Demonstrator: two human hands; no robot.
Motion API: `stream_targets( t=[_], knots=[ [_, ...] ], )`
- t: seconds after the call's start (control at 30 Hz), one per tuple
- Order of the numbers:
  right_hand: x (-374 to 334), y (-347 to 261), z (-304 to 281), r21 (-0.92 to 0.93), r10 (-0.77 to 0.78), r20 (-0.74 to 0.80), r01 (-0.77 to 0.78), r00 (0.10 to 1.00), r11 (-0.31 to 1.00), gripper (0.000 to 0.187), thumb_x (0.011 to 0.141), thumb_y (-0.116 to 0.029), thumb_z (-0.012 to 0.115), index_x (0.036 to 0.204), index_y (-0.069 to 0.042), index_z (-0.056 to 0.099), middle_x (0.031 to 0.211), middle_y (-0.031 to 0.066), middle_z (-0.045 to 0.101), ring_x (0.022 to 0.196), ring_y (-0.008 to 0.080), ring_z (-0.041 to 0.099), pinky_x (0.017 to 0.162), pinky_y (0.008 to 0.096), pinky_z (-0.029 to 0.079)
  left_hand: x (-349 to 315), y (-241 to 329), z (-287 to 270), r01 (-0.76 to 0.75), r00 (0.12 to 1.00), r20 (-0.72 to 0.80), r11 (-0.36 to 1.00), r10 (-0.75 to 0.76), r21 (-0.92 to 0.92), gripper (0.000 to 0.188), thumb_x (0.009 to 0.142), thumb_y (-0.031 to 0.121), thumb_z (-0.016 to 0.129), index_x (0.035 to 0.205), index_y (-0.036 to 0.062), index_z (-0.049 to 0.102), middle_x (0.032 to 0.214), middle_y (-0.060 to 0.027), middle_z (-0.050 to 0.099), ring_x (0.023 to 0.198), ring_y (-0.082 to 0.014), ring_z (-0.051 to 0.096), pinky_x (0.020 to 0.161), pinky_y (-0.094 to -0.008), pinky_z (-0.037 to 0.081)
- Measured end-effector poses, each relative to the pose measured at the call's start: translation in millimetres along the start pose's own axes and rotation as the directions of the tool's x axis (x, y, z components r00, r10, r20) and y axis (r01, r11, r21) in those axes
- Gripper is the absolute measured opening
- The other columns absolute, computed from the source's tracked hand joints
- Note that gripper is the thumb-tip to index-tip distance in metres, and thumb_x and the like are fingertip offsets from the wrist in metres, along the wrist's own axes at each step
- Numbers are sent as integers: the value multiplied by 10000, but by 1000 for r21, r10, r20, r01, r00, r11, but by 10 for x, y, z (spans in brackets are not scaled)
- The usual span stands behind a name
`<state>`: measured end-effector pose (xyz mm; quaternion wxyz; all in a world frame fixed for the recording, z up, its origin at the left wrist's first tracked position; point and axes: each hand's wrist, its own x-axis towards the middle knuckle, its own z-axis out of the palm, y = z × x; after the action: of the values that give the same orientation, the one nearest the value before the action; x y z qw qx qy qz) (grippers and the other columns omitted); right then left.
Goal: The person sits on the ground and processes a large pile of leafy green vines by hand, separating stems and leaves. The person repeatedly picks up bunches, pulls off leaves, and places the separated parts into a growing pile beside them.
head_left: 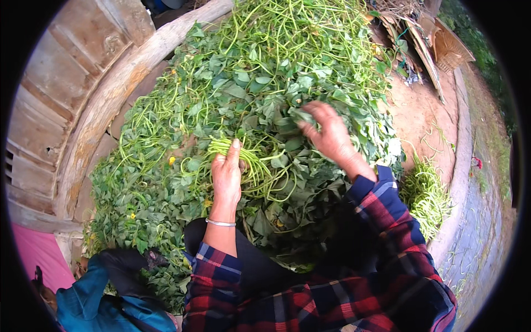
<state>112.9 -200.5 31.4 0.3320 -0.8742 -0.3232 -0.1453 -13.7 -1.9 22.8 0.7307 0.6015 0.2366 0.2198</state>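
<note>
My left hand [227, 174] is closed round a bunch of long green stems [257, 169], its thumb pressed along the top. The stems' loose ends fan out to the right and droop over the leaves. Farther right, my right hand [330, 133] is slightly blurred, with thumb and fingers closing on a dull green leaf [292, 123]. Both hands are over a broad heap of leafy green vines [243, 88], thick with leaves near me and more bare stems at the far side. Small yellow flowers [172, 160] dot the heap.
A pile of thin green stems [426, 193] lies to the right of my right arm. Beyond it a woven basket [448, 47] stands beside dry bark-like strips [423, 55]. A log [105, 110] and wooden boards border the left. Another person's teal sleeve [88, 301] shows at the lower left.
</note>
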Motion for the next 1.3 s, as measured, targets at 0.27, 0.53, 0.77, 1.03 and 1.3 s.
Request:
stream_targets(
  t=[0.27, 0.53, 0.77, 1.03, 1.3],
  knots=[
    [-238, -296, 246, 733, -302, 636, -432, 710, 526, 665, 865, -216, 619, 1356, 43, 253, 1113, 137, 580, 1021, 162, 540, 893, 311, 428, -227, -68, 190, 105, 874, 446, 971, -193, 214, 203, 900, 252, 564, 926, 53, 598, 678, 59, 510, 537, -32, 410, 470, -183, 339],
    [-272, -395, 445, 509, -46, 653, -393, 756, 766, 440, 818, -187, 594, 1169, 48, 471, 918, 162, 635, 823, 190, 582, 746, 322, 468, -125, -224, 173, -3, 924, 372, 972, -86, 234, 216, 908, 199, 553, 950, -7, 604, 853, -17, 627, 722, -71, 538, 641, -220, 446],
    [-303, -426, 465, 473, 27, 558, -344, 830, 811, 314, 819, -198, 559, 998, 60, 560, 897, 235, 629, 820, 301, 619, 732, 400, 480, -118, -287, 280, -66, 983, 182, 852, -34, 519, 229, 899, 219, 561, 890, -1, 625, 748, -5, 603, 646, -78, 499, 582, -264, 421],
    [-447, -424, 550, 304, 20, 487, -191, 873, 933, 230, 735, -195, 603, 810, 22, 613, 781, 226, 629, 764, 385, 615, 658, 432, 492, -173, -427, 311, -35, 980, 198, 962, -20, 271, 288, 916, 197, 537, 1098, -26, 521, 948, -58, 601, 793, -109, 550, 686, -259, 465],
    [-255, -68, 25, 406, 53, 304, -180, 951, 896, 248, 815, -211, 574, 913, 15, 544, 786, 214, 615, 747, 384, 603, 663, 434, 482, -284, -229, 396, -302, 886, 420, 932, 197, 201, 325, 923, 143, 488, 1200, -23, 449, 984, -94, 556, 623, -66, 430, 582, -200, 383]
  ],
)
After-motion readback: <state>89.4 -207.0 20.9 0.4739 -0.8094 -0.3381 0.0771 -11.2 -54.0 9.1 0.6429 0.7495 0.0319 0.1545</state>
